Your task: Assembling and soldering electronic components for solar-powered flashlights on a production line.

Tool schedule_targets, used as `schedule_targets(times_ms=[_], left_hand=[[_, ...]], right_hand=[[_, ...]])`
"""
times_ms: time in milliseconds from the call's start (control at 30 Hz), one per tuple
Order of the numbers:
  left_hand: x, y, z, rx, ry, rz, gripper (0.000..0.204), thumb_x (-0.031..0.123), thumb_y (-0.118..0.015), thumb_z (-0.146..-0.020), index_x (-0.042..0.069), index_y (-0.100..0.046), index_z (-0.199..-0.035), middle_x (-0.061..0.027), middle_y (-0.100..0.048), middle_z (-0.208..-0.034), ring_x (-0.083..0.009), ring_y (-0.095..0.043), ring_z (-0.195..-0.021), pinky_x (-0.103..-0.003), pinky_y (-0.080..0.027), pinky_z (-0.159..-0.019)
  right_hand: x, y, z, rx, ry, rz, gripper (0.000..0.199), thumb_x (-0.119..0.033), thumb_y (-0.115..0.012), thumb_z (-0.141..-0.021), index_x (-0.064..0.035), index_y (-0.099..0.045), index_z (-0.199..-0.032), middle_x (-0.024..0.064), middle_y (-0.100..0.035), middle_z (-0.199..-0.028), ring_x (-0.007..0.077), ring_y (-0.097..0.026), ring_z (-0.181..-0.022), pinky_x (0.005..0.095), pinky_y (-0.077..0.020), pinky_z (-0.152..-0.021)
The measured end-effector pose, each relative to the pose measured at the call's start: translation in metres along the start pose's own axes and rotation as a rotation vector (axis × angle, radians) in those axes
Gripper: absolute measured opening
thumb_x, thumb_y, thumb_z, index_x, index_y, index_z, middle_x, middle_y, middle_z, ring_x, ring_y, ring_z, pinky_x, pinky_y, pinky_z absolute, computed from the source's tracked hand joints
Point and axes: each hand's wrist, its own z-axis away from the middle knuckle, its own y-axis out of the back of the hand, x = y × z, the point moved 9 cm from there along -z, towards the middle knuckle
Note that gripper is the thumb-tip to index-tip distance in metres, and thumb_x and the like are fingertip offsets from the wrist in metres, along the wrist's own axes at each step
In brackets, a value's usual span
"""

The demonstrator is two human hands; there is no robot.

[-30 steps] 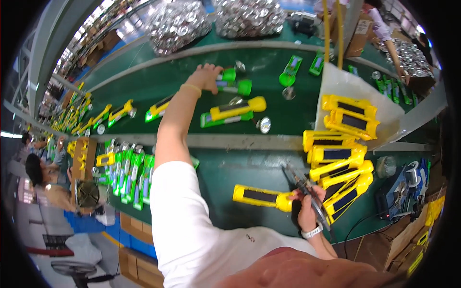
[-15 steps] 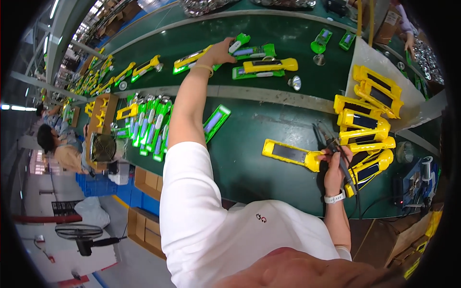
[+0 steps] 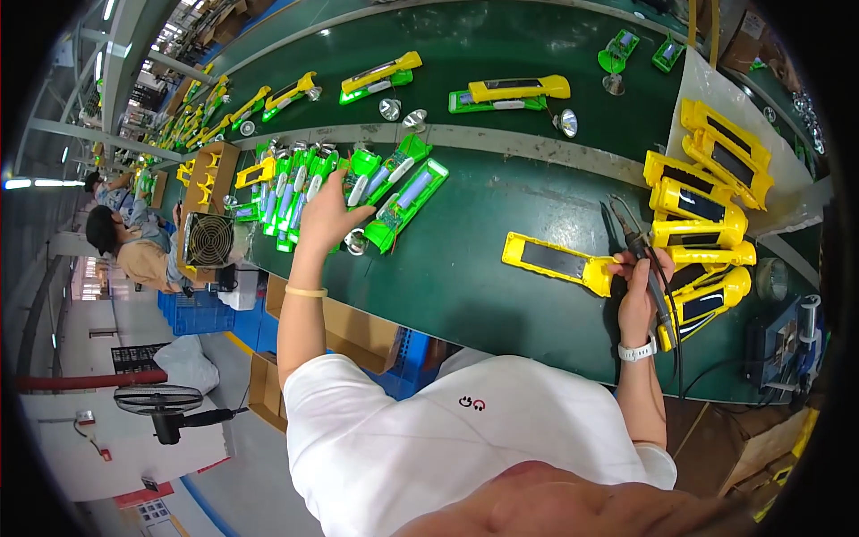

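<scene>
Head view | left hand: thumb spread, fingertips among green cases on bench, grip unclear | right hand: wrapped around soldering iron, fingertips at yellow frame's end | cases probably light, stiff, slick, fragile inside; best gripped by plastic side edges

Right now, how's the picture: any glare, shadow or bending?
In the head view, the green bench's edges bow near the rim; also in the head view, a light strip glares at far left, and a soft shadow falls near the yellow casing.
</scene>
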Motion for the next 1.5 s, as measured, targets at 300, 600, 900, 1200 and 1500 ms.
schedule_targets(times_ms=[300, 600, 900, 1200, 1500], left_hand=[[0.189, 0.012, 0.08, 0.077, -0.957, 0.2, 0.067, 0.035, -0.078, -0.057, 0.01, -0.055, -0.115, -0.0093, -0.055, -0.104, -0.0263, -0.055, -0.084, -0.037, -0.043, -0.072], [0.243, -0.035, 0.118, 0.108, -1.111, 0.259, 0.053, 0.033, -0.071, -0.066, 0.009, -0.057, -0.11, -0.0056, -0.055, -0.104, -0.0228, -0.053, -0.085, -0.034, -0.04, -0.069], [0.214, -0.003, 0.113, 0.332, -1.002, 0.407, 0.042, 0.017, -0.072, -0.07, 0.009, -0.059, -0.108, -0.0061, -0.058, -0.104, -0.0242, -0.055, -0.093, -0.036, -0.043, -0.075], [0.136, -0.017, 0.054, 0.347, -0.751, -0.11, 0.032, 0.005, -0.067, -0.068, 0.014, -0.061, -0.098, -0.0033, -0.057, -0.097, -0.0235, -0.052, -0.094, -0.037, -0.04, -0.079], [0.028, 0.008, 0.024, 0.444, -0.117, 0.631, 0.021, 0.003, -0.065, -0.075, 0.002, -0.055, -0.093, -0.0068, -0.056, -0.084, -0.0119, -0.057, -0.066, -0.025, -0.048, -0.059]], right_hand=[[-0.005, -0.019, 0.002, -0.065, -0.011, 0.07, 0.028, -0.022, -0.045, -0.096, -0.0041, -0.035, -0.115, 0.0141, -0.057, -0.102, 0.0192, -0.063, -0.088, 0.0281, -0.0497, -0.079], [-0.002, -0.013, 0.001, -0.091, -0.006, 0.054, 0.031, -0.024, -0.044, -0.096, -0.0032, -0.032, -0.116, 0.0174, -0.052, -0.115, 0.0227, -0.056, -0.107, 0.0326, -0.0502, -0.088], [-0.026, 0.015, 0.009, 0.065, 0.149, 0.033, 0.027, -0.019, -0.045, -0.096, -0.0038, -0.036, -0.117, 0.0148, -0.053, -0.11, 0.0226, -0.063, -0.091, 0.0289, -0.047, -0.081], [-0.029, 0.042, 0.03, 0.138, 0.196, -0.084, 0.026, -0.02, -0.045, -0.096, -0.0078, -0.035, -0.117, 0.0193, -0.056, -0.109, 0.022, -0.061, -0.091, 0.0309, -0.0476, -0.079], [-0.026, 0.044, 0.033, 0.096, 0.244, -0.064, 0.026, -0.022, -0.044, -0.097, -0.0074, -0.035, -0.117, 0.0207, -0.057, -0.107, 0.0208, -0.059, -0.084, 0.0297, -0.0465, -0.076]])
